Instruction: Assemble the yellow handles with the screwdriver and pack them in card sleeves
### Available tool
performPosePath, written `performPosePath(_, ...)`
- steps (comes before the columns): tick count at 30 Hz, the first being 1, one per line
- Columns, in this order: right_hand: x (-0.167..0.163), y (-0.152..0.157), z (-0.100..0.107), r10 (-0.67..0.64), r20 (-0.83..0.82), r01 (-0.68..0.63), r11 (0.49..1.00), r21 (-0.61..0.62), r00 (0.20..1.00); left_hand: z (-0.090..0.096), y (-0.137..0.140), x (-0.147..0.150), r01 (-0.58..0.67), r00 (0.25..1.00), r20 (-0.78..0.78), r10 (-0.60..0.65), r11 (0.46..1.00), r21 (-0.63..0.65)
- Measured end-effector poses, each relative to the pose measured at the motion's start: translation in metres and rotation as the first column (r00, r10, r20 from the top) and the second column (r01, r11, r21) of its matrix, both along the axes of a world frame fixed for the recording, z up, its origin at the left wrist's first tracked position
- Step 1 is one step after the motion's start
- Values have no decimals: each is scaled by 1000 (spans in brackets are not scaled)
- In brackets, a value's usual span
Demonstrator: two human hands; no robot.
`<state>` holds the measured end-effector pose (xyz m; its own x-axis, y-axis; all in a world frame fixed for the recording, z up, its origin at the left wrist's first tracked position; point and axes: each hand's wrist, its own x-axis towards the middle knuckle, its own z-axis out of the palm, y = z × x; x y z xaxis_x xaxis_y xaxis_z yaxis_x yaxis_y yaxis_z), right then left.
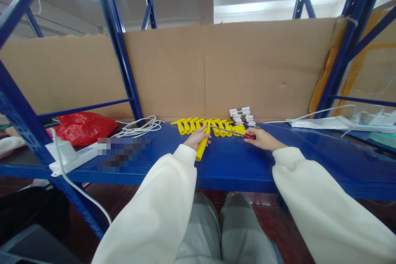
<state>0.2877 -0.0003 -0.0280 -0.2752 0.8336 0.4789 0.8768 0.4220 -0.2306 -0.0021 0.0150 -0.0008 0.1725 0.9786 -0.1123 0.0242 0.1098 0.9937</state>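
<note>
The left hand clasps a yellow handle — the right hand grips a screwdriver — and other yellow pieces lie beyond the left hand.

The blue shelf carries a row of yellow T-shaped handles, stacked white pieces behind its right end, and, leftward, a coiled white cable.

Clutter at both ends of a blue shelf.
Cardboard stands at twelve o'clock, beside a blue post at eleven. A red bag and white cable lie at nine, a power strip between eight and nine, another strip at three. Red floor shows near five.
</note>
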Motion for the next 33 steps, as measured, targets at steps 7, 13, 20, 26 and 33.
performPosePath(7,0,-4,4,45,29,-45,999,-27,999,-2,2,-2,12,1000,23,-12,1000,-1)
performPosePath(13,0,1,-1,37,-21,-38,998,-49,999,-2,1,0,-7,1000,21,7,1000,5)
performPosePath(20,-2,-3,3,25,-35,-23,999,40,999,-4,3,0,-8,1000,5,8,1000,18)
performPosePath(26,-2,-8,6,-34,43,33,999,28,999,-5,3,1,-12,999,-35,13,999,45)
performPosePath(33,-4,-6,5,-54,17,53,998,46,998,-3,0,2,-16,999,-36,17,999,44)
